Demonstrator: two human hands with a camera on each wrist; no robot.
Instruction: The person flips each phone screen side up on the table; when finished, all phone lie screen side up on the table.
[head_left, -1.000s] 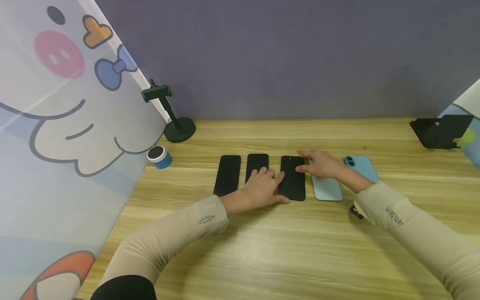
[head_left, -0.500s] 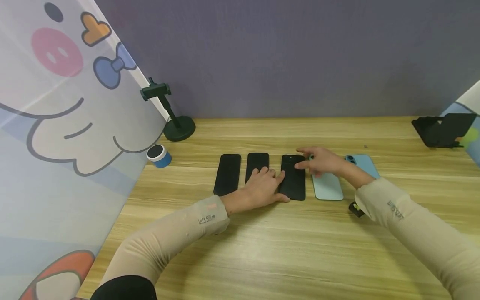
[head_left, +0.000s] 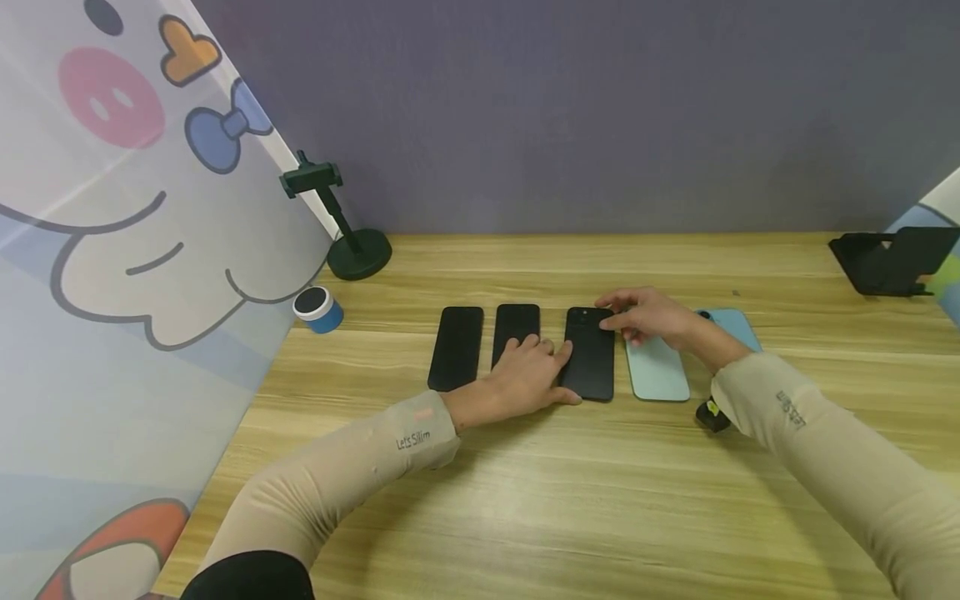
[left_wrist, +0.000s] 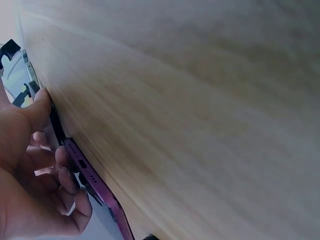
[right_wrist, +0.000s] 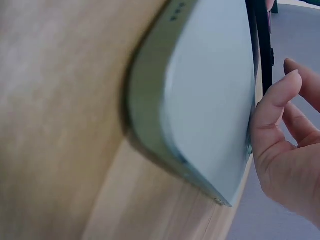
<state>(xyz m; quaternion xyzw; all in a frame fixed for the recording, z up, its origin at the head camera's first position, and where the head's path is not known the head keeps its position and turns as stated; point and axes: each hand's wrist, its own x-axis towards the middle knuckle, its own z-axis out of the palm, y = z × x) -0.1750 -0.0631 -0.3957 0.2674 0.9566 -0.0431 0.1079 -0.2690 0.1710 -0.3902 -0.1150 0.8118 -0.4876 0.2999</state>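
Note:
Several phones lie in a row on the wooden table. My left hand (head_left: 520,379) rests over the lower part of the second black phone (head_left: 517,321). Its index finger and thumb touch the left side and lower corner of the black phone with cameras (head_left: 588,358). At that phone's upper right corner are the thumb and fingertips of my right hand (head_left: 654,321), with the palm above the mint green phone (head_left: 658,372). In the left wrist view, the loosely bent fingers stand by a phone with a purple edge (left_wrist: 95,182). A light blue phone (head_left: 735,327) lies partly hidden by my right wrist.
Another black phone (head_left: 456,348) ends the row at the left. A blue jar (head_left: 321,315) and a dark phone stand (head_left: 358,253) are at the back left. A black folding stand (head_left: 892,265) sits at the far right. A small black object (head_left: 711,417) lies beside my right sleeve.
My right thumb and fingers have drawn closer together at the black phone's upper corner. My left hand has stayed in place. The view has shifted slightly.

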